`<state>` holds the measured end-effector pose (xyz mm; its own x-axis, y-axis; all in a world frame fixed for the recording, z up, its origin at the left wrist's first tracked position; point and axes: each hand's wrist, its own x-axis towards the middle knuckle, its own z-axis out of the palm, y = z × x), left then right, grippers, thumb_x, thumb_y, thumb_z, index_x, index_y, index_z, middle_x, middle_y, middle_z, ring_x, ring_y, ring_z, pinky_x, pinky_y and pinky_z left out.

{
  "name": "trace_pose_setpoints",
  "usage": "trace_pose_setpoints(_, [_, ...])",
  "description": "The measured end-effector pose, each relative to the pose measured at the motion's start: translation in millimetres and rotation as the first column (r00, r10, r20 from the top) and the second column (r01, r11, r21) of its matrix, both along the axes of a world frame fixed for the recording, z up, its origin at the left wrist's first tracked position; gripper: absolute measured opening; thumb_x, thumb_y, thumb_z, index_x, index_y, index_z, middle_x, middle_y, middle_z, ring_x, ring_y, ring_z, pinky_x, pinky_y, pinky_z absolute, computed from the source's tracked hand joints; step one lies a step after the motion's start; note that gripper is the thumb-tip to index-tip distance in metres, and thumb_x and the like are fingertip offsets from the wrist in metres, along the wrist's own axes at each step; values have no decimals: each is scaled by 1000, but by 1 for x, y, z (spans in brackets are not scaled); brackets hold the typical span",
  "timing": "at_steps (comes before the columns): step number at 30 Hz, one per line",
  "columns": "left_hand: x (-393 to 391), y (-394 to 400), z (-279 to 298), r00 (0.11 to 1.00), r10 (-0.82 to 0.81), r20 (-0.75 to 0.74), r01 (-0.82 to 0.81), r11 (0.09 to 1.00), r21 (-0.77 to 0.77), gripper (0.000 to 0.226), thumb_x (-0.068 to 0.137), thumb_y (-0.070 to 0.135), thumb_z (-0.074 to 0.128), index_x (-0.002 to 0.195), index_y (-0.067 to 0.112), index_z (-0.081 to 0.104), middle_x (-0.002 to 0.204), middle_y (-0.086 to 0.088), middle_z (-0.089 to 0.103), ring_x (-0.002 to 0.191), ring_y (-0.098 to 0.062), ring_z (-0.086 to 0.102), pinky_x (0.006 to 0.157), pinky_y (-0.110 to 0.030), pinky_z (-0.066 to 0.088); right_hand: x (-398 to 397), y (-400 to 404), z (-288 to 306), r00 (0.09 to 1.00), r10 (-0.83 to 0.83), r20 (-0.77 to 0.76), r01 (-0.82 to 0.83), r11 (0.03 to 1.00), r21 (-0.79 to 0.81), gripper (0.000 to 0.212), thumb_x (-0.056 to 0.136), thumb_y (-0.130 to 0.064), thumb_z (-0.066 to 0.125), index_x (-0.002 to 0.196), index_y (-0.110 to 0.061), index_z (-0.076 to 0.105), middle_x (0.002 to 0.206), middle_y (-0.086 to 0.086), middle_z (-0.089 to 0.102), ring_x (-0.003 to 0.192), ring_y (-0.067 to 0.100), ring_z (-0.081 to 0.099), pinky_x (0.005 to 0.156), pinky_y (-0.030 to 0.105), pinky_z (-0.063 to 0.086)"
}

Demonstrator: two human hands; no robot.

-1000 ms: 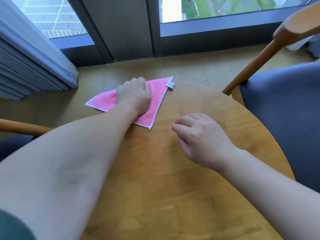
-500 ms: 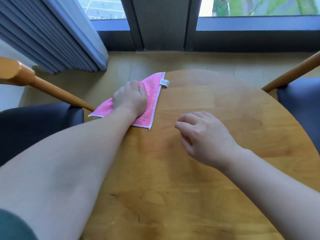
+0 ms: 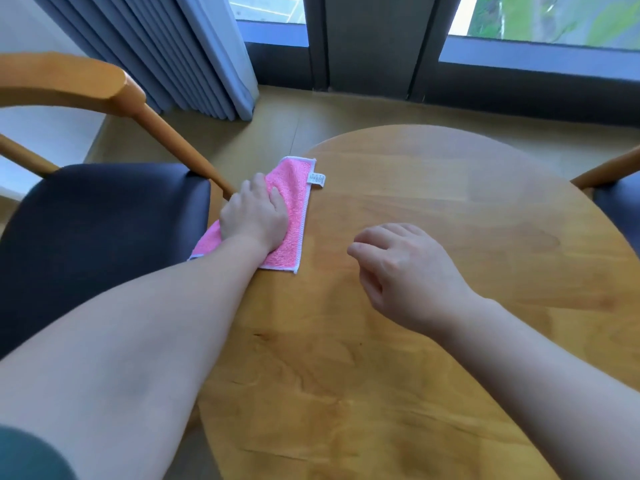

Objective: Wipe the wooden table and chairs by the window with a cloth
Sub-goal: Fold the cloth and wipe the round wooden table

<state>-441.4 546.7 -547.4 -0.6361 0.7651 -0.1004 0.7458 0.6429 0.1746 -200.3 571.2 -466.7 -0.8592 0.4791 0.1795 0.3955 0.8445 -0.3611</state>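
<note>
Since the frame half a second back, our view has swung left: the left chair now fills much more of the picture, and our left hand with the cloth sits closer to the desk's left rim, with the cloth's outer corner hanging past it.

We see the round wooden desk (image 3: pixel 433 341) spread across the middle, bare wood to the right and toward us. The left chair (image 3: pixel 86 237), with its dark seat and pale wooden armrest, stands right against the desk's left edge. A second chair (image 3: pixel 609 188) only peeks in at the far right.

Our left hand (image 3: pixel 254 216) lies palm down on the pink cloth (image 3: pixel 292 216), its fingers (image 3: pixel 273 197) fairly straight and pressing rather than gripping. The cloth's long axis runs from near-left to far-right, its white tag at the far end. Most of the unwiped desk lies to the right of these fingers, so we judge that the next stroke should sweep rightward or back toward us.

Our right hand (image 3: pixel 405 271) hovers over the middle of the desk, its fingers loosely curled and holding nothing, well apart from the cloth. The left hand is plainly the nearer one, already on the cloth, and also nearer to the left chair.
</note>
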Motion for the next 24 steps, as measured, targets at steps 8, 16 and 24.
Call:
trace_pose_setpoints(8, [3, -60, 1, 994, 113, 9, -113, 993, 19, 41, 96, 36, 27, 124, 11, 44, 117, -12, 54, 103, -35, 56, 77, -43, 41, -12, -28, 7, 997, 82, -1, -82, 997, -2, 12, 70, 0, 63, 80, -4, 70, 88, 10, 69, 75, 33, 65, 68, 40, 53])
trace_pose_setpoints(16, [30, -124, 2, 956, 292, 13, -292, 956, -3, 43, 95, 33, 29, 130, 8, 39, 120, -15, 52, 103, -37, 55, 80, -43, 41, 0, -61, 10, 986, 159, -41, -159, 987, 12, 12, 71, 1, 65, 79, -5, 70, 88, 10, 70, 73, 33, 65, 67, 41, 54])
trace_pose_setpoints(24, [84, -193, 0, 866, 500, 14, -500, 866, -12, 52, 96, 32, 28, 141, 6, 27, 127, -17, 47, 106, -36, 54, 79, -43, 42, 53, -91, 13, 966, 256, -36, -256, 967, 18, 11, 72, 2, 63, 78, -5, 69, 88, 9, 69, 70, 33, 64, 66, 41, 53])
